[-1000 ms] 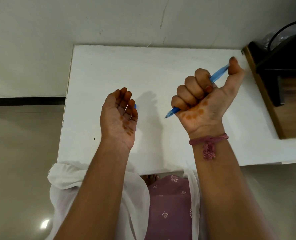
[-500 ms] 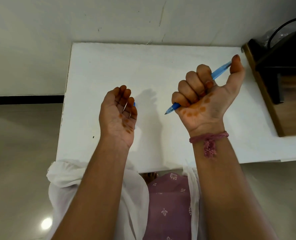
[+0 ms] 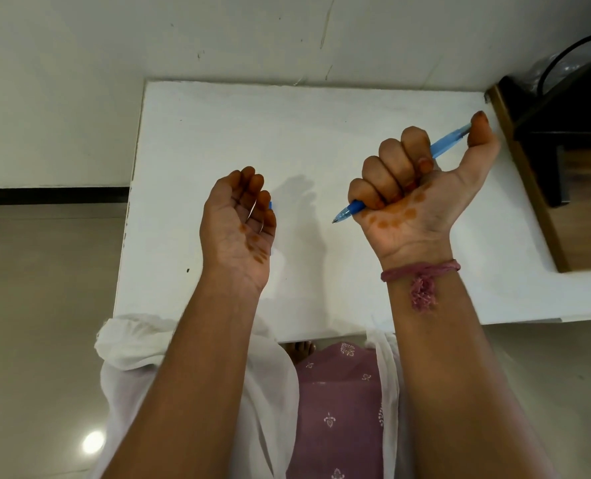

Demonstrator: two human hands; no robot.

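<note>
Where it slants across the right of the frame, the slim blue plastic pen (image 3: 449, 144) sits fisted in the right hand (image 3: 415, 191), fingers wrapped round its barrel, above the smooth white tabletop (image 3: 218, 133). At centre, the left hand (image 3: 238, 226) lies palm-up, fingers loosely curled; whether they hold anything I cannot tell.

Our translucent blue pen (image 3: 447, 145) slants at right-centre, tip lower left, its middle wrapped in our right hand (image 3: 415, 191). A small blue piece (image 3: 270, 205) peeks from behind our left hand (image 3: 237, 229).

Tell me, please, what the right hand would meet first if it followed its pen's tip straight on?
Probably the left hand, by its palm; the gap between looks free, though depth is unclear.
</note>
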